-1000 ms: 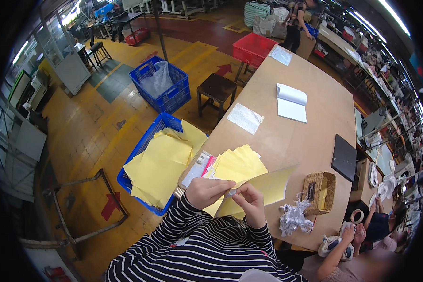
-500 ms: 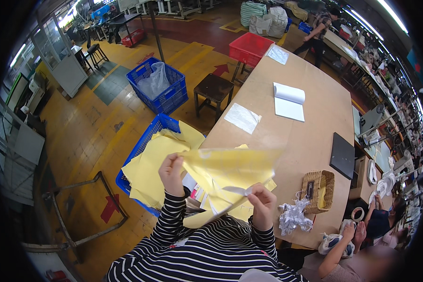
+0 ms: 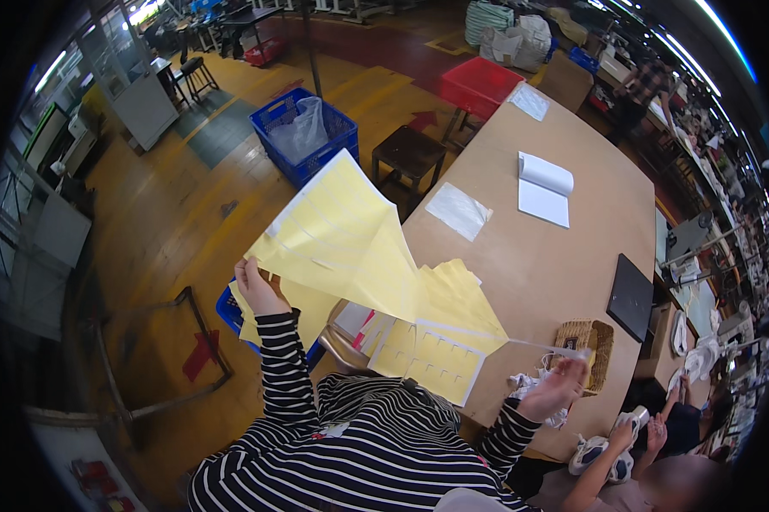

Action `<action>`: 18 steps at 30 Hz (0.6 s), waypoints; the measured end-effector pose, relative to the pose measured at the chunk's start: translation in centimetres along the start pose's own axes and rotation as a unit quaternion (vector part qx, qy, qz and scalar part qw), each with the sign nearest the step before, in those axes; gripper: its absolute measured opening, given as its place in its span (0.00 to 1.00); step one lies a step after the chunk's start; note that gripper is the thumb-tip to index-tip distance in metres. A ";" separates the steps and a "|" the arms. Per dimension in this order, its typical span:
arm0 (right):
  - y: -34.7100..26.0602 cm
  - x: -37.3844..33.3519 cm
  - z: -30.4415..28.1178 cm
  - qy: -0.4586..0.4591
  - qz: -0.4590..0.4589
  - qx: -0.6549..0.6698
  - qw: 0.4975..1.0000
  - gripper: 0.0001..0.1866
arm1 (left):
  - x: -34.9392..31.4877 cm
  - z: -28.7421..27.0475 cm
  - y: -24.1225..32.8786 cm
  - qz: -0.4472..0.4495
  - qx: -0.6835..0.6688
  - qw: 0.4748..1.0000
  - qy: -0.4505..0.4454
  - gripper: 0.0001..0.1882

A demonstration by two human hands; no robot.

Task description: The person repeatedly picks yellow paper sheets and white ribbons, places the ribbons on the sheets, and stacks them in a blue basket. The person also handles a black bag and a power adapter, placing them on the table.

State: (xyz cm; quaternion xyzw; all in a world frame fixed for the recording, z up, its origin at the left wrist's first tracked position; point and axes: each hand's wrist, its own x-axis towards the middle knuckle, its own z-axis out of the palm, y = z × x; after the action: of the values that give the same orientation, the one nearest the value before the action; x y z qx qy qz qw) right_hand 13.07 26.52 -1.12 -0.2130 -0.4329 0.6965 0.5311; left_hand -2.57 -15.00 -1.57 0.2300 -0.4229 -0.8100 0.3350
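Note:
A thin yellow sheet (image 3: 342, 235) with a pale border is raised at the table's left edge, its corner pinched by my left hand (image 3: 261, 290). From the yellow material a narrow whitish strip (image 3: 542, 346) stretches taut to my right hand (image 3: 557, 390), whose fingers close on its end, somewhat blurred. Below lies another yellow sheet (image 3: 427, 358) with several small slits, near my striped top. A crumpled heap of white strips (image 3: 521, 381) is partly hidden behind my right hand. Just past that hand stands a small wicker basket (image 3: 602, 346).
A brown table (image 3: 504, 273) carries a notebook (image 3: 545, 200), a flat black object (image 3: 630, 294) and a clear plastic packet (image 3: 459, 211). Blue crates (image 3: 303, 141) and a stool (image 3: 408, 155) stand left of it. A co-worker's hands (image 3: 636, 435) work at lower right.
My left hand has moved left and lifted the sheet into a wide spread. My right hand has swung right and away from it, drawing the whitish strip out straight.

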 end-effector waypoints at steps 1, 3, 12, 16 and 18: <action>-0.2 1.1 -1.2 0.027 -0.010 0.013 0.999 0.10 | 0.6 -0.4 0.3 0.006 -0.008 1.000 0.010 0.03; -0.7 3.3 -3.6 0.095 -0.015 0.003 0.995 0.11 | 1.3 -1.0 0.6 0.018 -0.025 0.999 0.033 0.03; -4.2 5.4 -3.8 0.135 -0.105 -0.077 0.982 0.12 | -0.5 0.0 0.8 -0.008 -0.020 0.999 -0.044 0.04; -2.7 0.4 2.4 -0.083 -0.061 -0.026 0.994 0.10 | -5.2 3.0 -1.2 -0.006 0.027 0.990 -0.138 0.05; -2.9 -2.0 5.1 -0.246 -0.013 -0.047 0.968 0.08 | -7.5 4.3 -1.7 0.031 0.067 0.978 -0.195 0.05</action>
State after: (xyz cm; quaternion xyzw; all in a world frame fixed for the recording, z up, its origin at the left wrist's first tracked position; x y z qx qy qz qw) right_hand 11.51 22.92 3.73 -0.0541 -0.5856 0.6991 0.4067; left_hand -0.95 -6.47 -0.03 0.0766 -0.5401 -0.7985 0.2547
